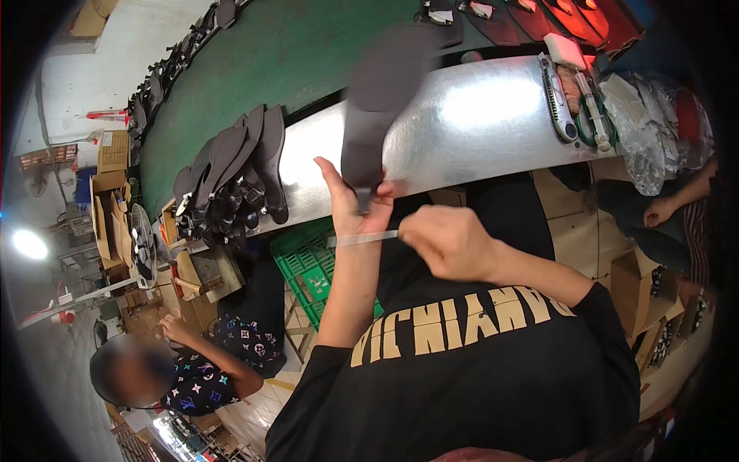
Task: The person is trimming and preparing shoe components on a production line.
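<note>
My left hand (360, 202) grips one end of a dark grey sandal sole (383, 85), with the thumb spread to the left. The sole stands up over the metal table edge, its wide far end blurred. My right hand (449, 240) is closed on one end of a thin, whitish translucent strip (368, 238). That strip crosses in front of my left wrist; whether it touches the skin I cannot tell. A pile of dark grey sandals (231, 165) with black straps lies on the table to the left of my left hand.
A shiny metal ledge (477, 127) borders a green belt (308, 58). At right lie a utility knife (557, 100), a white block (565, 51) and clear plastic bags (643, 115). A green crate (308, 269) sits below. A co-worker (208, 362) is at left; another person's hand (660, 211) shows at right.
</note>
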`<state>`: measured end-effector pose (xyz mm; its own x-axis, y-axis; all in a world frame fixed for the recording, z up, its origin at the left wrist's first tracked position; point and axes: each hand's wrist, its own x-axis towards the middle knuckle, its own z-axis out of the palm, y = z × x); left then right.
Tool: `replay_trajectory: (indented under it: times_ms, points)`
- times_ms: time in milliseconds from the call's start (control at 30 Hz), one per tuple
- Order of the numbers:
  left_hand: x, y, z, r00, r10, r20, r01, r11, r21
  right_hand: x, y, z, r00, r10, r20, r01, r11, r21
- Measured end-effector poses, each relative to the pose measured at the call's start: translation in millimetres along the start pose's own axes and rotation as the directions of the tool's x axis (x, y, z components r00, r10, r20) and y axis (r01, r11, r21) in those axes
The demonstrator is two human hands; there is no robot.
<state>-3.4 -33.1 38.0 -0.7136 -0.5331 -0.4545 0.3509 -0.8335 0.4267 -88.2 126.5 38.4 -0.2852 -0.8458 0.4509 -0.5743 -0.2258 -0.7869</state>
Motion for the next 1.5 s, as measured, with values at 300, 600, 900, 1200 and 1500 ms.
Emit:
replay_trajectory:
  times_ms: [300,600,900,1200,1500]
  points:
    - [13.5,-27.9,-6.5,0.995,0.015,-0.101,-0.032,0.984,-0.176,3.7,23.3,6.5,0.969,0.22,-0.113,-0.224,0.974,-0.025]
    - [26.4,-14.4,-9.2,0.969,0.063,-0.239,-0.036,0.993,0.114,-9.3,2.6,6.5,0.991,0.119,0.065,-0.117,0.992,-0.043]
    - [29.1,-16.0,-14.1,0.997,-0.036,-0.073,0.047,0.986,0.162,39.9,9.4,-4.2,0.998,-0.014,-0.06,0.014,1.0,-0.003]
    - [3.4,-38.2,8.8,0.999,0.017,0.047,-0.025,0.982,0.186,37.7,7.5,-5.3,0.996,-0.016,-0.084,0.02,0.999,0.042]
    - [-5.8,105.2,39.7,0.78,0.51,0.364,-0.592,0.41,0.694,65.2,-22.6,-8.9,0.992,0.129,-0.01,-0.125,0.972,0.2]
